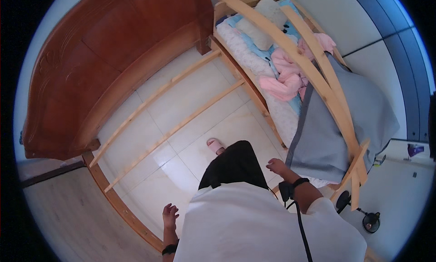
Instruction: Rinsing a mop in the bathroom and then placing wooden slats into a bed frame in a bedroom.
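Observation:
My left hand [170,215] hangs in the air with loosely bent fingers, nothing in it, above the tiled floor near a curved wooden side rail [120,207]. My right hand [274,166] is also empty, its fingers partly bent and apart, beside the small wooden bed's grey blanket [336,135]. In front of me, two narrow wooden slats [165,87] span the gap between that side rail and another rail [254,92] by the small bed. Several pale boards lie across the small bed, including a long wide board [290,46].
A large carved red-brown headboard [136,39] stands at the far left. Pink clothing [288,71] and a beige pillow [259,30] lie on the small bed. Shorter boards [356,176] rest at its near corner. A black round object [371,222] is at the lower right.

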Available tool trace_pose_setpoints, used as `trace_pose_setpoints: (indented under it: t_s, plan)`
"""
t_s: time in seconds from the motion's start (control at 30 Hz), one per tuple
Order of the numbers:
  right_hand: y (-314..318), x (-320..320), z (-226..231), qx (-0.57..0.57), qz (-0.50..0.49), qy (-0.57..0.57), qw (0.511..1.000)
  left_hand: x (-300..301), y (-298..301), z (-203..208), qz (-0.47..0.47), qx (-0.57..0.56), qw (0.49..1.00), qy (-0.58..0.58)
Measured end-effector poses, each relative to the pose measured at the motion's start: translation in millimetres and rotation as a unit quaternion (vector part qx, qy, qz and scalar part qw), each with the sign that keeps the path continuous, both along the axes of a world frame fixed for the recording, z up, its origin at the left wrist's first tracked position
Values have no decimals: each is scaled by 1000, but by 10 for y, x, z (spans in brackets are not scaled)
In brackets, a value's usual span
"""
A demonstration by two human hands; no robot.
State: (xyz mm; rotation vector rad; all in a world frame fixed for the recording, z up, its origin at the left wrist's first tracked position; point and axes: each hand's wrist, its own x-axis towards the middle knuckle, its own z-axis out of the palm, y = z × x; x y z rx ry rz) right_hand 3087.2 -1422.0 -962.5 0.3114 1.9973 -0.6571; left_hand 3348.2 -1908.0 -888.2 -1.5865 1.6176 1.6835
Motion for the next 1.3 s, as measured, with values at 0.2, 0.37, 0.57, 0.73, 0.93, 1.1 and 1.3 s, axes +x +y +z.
trace_pose_setpoints:
  t_s: [0.2, 0.37, 0.57, 0.73, 0.93, 1.1, 1.3]
  plan:
    - [789, 908, 270, 115, 62, 103, 986, 113, 49, -367, -14, 27, 999, 27]
    - [1499, 1227, 387, 103, 26, 146, 984, 365, 418, -769, -60, 66, 995, -47]
    - [1763, 617, 728, 147, 71, 196, 967, 381, 775, -734, -79, 61, 994, -52]
    - [1957, -510, 991, 164, 54, 302, 937, 116, 1002, -390, -37, 26, 997, -56]
    - [2263, -1988, 1504, 227, 122, 465, 847, -48, 1539, -284, 5, 1, 996, -90]
    - [2676, -2493, 1471, 255, 65, 504, 822, -688, 2208, -103, -155, -22, 985, -70]
    - [2005, -2219, 755, -59, 57, 400, 913, -1265, 2415, 307, -289, -33, 956, -21]
